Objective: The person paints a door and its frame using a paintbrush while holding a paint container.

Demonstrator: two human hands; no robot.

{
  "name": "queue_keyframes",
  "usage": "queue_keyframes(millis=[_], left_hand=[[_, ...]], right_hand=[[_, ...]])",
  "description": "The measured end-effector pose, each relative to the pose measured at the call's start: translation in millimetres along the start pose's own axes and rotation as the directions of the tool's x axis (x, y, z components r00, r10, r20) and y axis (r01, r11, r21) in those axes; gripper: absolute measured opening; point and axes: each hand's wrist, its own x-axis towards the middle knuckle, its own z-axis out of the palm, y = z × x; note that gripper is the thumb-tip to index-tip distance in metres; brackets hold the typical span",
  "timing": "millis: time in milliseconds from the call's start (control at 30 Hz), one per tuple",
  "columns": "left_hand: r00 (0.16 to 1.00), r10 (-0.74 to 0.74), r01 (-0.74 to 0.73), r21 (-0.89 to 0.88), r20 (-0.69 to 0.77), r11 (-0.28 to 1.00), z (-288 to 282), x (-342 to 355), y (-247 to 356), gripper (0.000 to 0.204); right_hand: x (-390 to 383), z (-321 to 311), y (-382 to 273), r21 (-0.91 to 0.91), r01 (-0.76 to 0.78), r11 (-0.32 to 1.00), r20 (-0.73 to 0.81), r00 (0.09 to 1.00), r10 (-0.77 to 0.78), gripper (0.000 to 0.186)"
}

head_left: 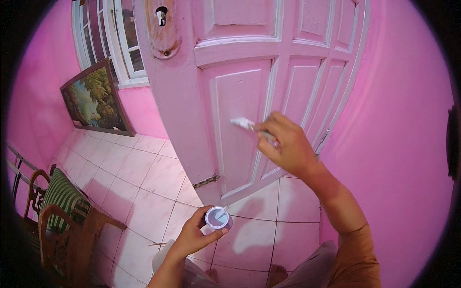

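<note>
My right hand grips a paintbrush by its handle. White paint covers the bristles, which are at the lower left panel of a pink panelled door; whether they touch it I cannot tell. Lower down, my left hand is wrapped round a small plastic cup with pale paint inside. The cup is held upright, its top open, with a white streak on the rim. On the door's left edge is a bare lock plate with a keyhole and no handle.
A framed landscape painting leans against the wall under a white window. At the lower left stands a wooden armchair with a green striped cushion. Pale tiles cover the floor. A pink wall rises close on my right.
</note>
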Motion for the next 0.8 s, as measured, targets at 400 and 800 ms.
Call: queue_keyframes(millis=[400, 800], left_hand=[[1.0, -0.01, 0.01, -0.03, 0.0, 1.0, -4.8, -2.6, 2.0, 0.064], [0.999, -0.036, 0.036, -0.035, -0.007, 0.999, -8.9, -2.1, -6.5, 0.064]], right_hand=[[26.3, 28.6, -13.2, -0.081, 0.24, 0.967, -0.345, 0.904, -0.253, 0.027], [9.6, 22.9, -14.0, 0.004, -0.036, 0.999, 0.045, 0.998, 0.036, 0.021]])
